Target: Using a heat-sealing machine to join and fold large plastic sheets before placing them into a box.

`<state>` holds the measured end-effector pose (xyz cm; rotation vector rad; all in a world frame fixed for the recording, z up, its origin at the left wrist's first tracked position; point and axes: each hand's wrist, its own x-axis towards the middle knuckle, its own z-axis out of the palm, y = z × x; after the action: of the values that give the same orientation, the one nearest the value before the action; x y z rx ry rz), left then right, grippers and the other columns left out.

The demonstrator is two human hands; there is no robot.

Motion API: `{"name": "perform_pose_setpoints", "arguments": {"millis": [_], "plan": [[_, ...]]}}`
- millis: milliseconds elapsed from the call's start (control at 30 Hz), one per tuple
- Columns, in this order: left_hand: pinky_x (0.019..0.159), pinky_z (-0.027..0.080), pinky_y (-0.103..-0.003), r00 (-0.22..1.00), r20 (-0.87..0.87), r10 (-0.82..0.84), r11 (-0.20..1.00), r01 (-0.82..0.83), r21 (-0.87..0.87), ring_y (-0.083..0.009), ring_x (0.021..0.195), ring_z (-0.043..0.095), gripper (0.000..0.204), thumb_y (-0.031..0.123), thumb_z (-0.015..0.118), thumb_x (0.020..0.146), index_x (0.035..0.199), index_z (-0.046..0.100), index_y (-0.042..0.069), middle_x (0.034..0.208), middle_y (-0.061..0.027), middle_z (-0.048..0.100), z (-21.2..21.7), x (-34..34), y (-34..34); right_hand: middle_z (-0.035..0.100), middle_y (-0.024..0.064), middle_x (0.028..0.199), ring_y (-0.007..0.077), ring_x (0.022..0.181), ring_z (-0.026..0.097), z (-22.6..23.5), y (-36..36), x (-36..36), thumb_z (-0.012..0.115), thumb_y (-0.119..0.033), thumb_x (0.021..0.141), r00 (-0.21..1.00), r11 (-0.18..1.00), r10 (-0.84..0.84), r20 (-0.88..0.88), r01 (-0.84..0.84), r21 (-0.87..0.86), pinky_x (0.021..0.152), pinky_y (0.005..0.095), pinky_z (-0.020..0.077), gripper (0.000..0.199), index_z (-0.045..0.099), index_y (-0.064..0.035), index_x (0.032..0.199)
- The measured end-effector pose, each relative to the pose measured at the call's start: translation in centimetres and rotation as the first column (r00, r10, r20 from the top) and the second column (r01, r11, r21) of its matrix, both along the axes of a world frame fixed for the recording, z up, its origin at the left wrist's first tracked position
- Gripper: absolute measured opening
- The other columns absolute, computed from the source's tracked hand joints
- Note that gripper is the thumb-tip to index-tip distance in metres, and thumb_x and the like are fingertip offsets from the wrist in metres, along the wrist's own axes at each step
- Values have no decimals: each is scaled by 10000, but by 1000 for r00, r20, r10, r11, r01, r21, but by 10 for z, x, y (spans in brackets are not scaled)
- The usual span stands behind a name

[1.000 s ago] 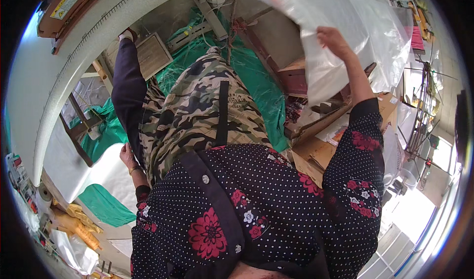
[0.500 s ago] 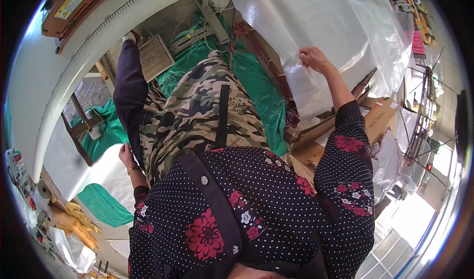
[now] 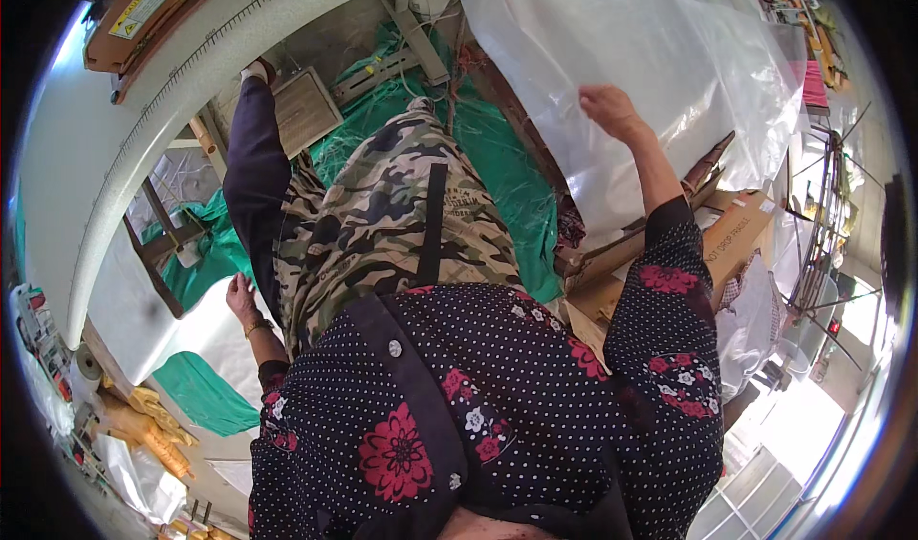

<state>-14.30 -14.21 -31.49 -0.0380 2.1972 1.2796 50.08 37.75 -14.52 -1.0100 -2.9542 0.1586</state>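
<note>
Our right hand (image 3: 610,112), fingers curled, is over the plastic sheet (image 3: 626,48), upper right; our left hand (image 3: 243,299), half-curled, is near the white sheet (image 3: 203,322), centre left. We cannot tell whether either holds anything.

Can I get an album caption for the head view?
Right hand by translucent plastic sheeting, left hand near a smooth white sheet.

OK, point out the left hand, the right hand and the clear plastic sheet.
Left hand (image 3: 243,300): head view, middle of the hand.
Right hand (image 3: 610,111): head view, back of the hand.
Clear plastic sheet (image 3: 622,43): head view, broad upper surface.
</note>
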Motion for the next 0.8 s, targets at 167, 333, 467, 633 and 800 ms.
{"name": "perform_pose_setpoints", "arguments": {"millis": [167,333,467,633,800], "plan": [[728,524,-275,993,-114,5,985,15,175,-164,924,658,290,226,640,929,1128,617,16,1032,-61,678,47,-20,35,545,7,680,104,630,522,27,5,8,485,-150,902,718,511,-678,-158,306,-803,601,264,437,202,601,-46,773],[772,526,-273,974,-203,-100,957,149,247,-162,948,660,304,215,609,950,1170,611,4,1071,-89,684,113,-8,97,542,9,671,100,646,531,61,11,19,496,-196,890,555,589,-737,-387,244,-771,588,277,432,216,585,-49,759],[846,510,-272,946,-242,-215,889,292,354,-162,949,658,304,179,600,954,1175,610,-30,1049,-103,686,161,22,151,542,-3,700,91,657,527,73,19,41,503,-177,909,787,575,-606,116,534,-620,625,251,449,211,597,-18,806],[902,500,-309,858,-284,-428,783,509,357,-179,997,637,287,147,573,963,1180,604,-38,1076,-108,668,205,64,204,531,-19,720,80,643,482,98,39,69,488,-189,941,653,727,-604,-456,217,-652,607,243,396,221,619,-42,840],[908,492,-292,681,-298,-669,585,730,355,-170,981,641,254,138,553,970,1148,615,-33,1035,-100,679,230,117,257,521,-16,686,88,664,482,138,39,71,452,-168,935,385,680,-714,-585,183,-710,654,241,393,246,591,-41,778]]}}
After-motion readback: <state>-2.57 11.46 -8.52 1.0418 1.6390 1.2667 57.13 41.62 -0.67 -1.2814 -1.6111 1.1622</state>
